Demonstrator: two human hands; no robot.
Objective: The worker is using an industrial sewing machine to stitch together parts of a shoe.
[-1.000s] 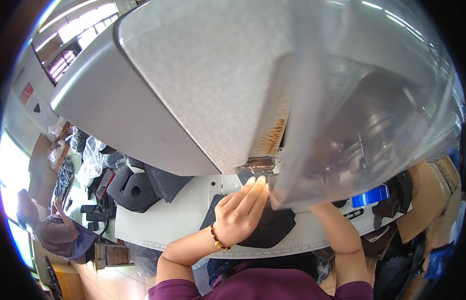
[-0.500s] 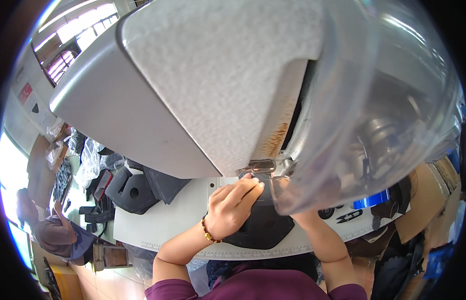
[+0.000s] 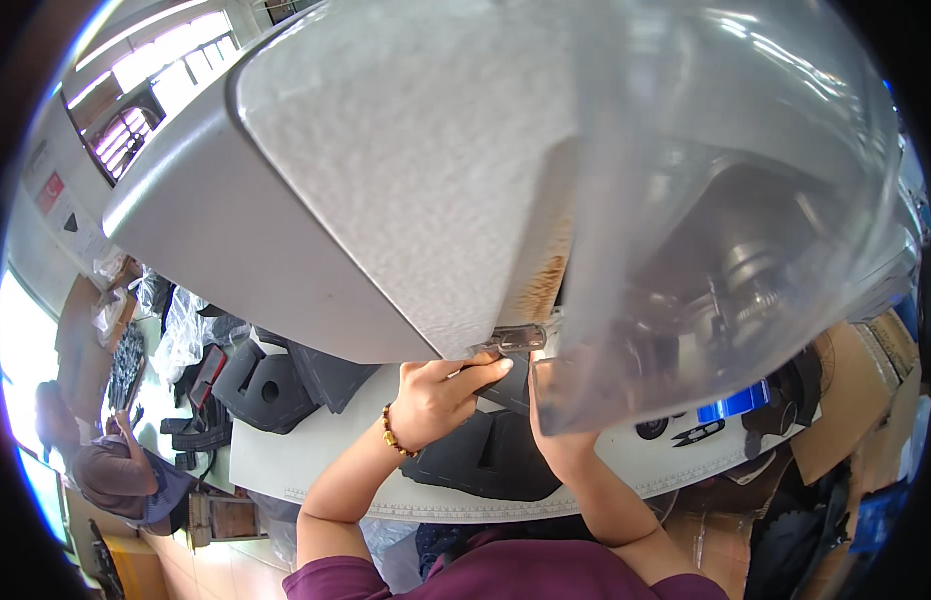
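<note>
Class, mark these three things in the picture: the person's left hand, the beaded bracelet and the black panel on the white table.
Left hand (image 3: 435, 403): head view, on the back of the hand.
Beaded bracelet (image 3: 389, 437): head view, on its gold bead.
Black panel (image 3: 520, 462): head view, on its flat surface.

Right hand (image 3: 536, 412) mostly hidden
A blurred clear cover (image 3: 725, 250) masks its fingers; the grey machine head (image 3: 405, 180) hides the surface's (image 3: 315, 445) far edge.

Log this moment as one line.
left hand: by grey machine head, grip unclear | right hand: partly behind clear cover | black panel: on white tabletop | black snips: right of hands
</note>
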